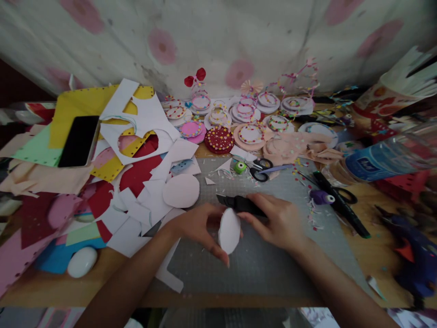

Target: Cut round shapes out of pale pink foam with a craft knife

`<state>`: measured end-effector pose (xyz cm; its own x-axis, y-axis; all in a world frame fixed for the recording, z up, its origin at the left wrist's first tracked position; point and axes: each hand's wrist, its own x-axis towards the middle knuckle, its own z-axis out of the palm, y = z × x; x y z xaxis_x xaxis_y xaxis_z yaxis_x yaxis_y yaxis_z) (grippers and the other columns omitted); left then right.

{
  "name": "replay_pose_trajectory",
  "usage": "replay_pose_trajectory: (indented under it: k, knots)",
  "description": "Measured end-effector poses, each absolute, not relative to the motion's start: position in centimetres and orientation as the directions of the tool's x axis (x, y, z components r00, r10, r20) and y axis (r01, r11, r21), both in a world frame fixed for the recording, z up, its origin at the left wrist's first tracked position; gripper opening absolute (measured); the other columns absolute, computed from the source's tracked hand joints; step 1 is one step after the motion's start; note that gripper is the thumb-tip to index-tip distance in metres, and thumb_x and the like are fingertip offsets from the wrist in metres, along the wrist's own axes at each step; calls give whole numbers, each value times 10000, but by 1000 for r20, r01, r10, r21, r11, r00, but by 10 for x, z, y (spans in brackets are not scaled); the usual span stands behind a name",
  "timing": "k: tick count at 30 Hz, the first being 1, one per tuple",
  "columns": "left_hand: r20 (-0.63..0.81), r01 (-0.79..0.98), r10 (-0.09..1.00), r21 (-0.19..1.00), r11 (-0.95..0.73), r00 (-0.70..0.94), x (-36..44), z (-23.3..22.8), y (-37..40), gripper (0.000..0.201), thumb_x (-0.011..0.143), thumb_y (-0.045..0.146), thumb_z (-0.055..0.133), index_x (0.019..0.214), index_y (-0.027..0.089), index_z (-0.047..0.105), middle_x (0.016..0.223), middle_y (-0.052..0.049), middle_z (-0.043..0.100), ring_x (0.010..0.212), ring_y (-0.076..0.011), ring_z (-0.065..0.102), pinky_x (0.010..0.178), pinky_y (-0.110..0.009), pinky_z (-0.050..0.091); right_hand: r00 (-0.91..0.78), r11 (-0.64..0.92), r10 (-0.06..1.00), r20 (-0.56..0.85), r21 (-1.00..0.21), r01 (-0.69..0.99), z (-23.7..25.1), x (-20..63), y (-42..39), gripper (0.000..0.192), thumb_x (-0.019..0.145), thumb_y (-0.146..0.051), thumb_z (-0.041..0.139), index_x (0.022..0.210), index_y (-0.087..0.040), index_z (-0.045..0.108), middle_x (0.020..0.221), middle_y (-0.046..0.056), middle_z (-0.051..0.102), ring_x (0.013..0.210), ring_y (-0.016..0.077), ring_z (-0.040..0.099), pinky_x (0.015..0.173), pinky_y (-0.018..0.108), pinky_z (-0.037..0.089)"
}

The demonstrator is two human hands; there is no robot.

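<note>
A small white foam disc point(229, 231) is pinched at its edge between the thumb and fingers of my left hand point(205, 230). It is tilted on its side above the grey cutting mat point(273, 278). My right hand point(278, 221) grips a black utility knife point(244, 204), whose blade points left, just over the disc's top edge. The right fingertips are close to the disc; I cannot tell whether they touch it. A larger white oval piece point(180, 190) lies left of my hands on paper scraps point(150, 200).
Beaded paper discs point(220, 139) line the wall side. Scissors point(261, 171), a purple figure point(321, 197) and a black marker point(341, 205) lie rightward. A bottle point(372, 159) and paper cup point(382, 95) stand far right. At left are a phone point(79, 141) and white oval object point(82, 262).
</note>
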<state>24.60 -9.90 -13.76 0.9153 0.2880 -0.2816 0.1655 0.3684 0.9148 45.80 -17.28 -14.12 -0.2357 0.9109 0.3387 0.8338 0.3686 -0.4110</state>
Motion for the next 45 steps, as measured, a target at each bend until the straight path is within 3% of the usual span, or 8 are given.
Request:
replay_pose_trajectory:
  k: [2,6,10,22,29,35,39,45]
  knots:
    - [-290,174,274,909,379,917,246,-140,-99,658,352,268,955,948,160,696,949,-68,728,871,-215,662,805,-311,529,-228,381,901,368,-422,823,-143,460,-172,363,950,-491,476,955,-154,612,773,78,701,673,198,672,580,275,457]
    - [-253,74,371,898,434,894,243,-140,-95,663,465,307,929,1059,161,674,978,-65,718,906,-205,660,832,-307,509,-317,496,852,416,-451,742,-141,460,-175,362,954,-486,453,967,-157,605,722,55,659,625,177,630,552,270,441]
    - [-196,21,380,908,419,904,242,-136,-93,680,517,323,910,1132,168,664,1043,-74,703,980,-224,647,907,-338,481,-390,552,825,410,-435,712,-139,457,-177,418,955,-503,438,1011,-134,626,688,48,622,585,171,588,524,277,403]
    - [-190,64,312,926,371,931,243,-133,-93,673,561,267,885,1182,165,647,761,-9,694,699,-161,648,788,-306,515,-414,574,808,418,-404,713,-133,456,-176,468,973,-526,378,1008,-135,633,708,54,635,593,181,595,525,294,395]
    - [-197,69,361,939,337,911,242,-134,-94,705,510,245,903,1166,164,656,911,-57,726,929,-241,673,820,-323,529,-368,533,827,426,-382,756,-134,454,-178,447,964,-532,395,964,-156,637,695,50,648,582,183,612,524,288,414]
    - [-223,116,307,937,331,925,239,-140,-99,831,398,261,950,1162,175,634,1033,-94,721,903,-220,675,833,-324,528,-156,330,887,435,-359,873,-139,463,-171,357,961,-468,456,929,-148,611,719,69,700,601,185,665,516,268,441]
    - [-196,61,392,942,331,899,238,-141,-95,686,471,246,925,1094,161,650,1004,-78,714,889,-214,669,848,-331,514,-257,448,859,442,-410,794,-136,462,-173,349,961,-476,443,948,-162,595,733,61,692,623,173,658,547,262,464]
    - [-211,65,458,947,314,863,241,-139,-93,721,457,160,903,1126,172,636,1084,-58,689,1035,-230,624,941,-323,461,-361,553,811,460,-403,729,-135,456,-177,413,963,-515,410,952,-157,616,683,51,649,573,165,607,522,269,433]
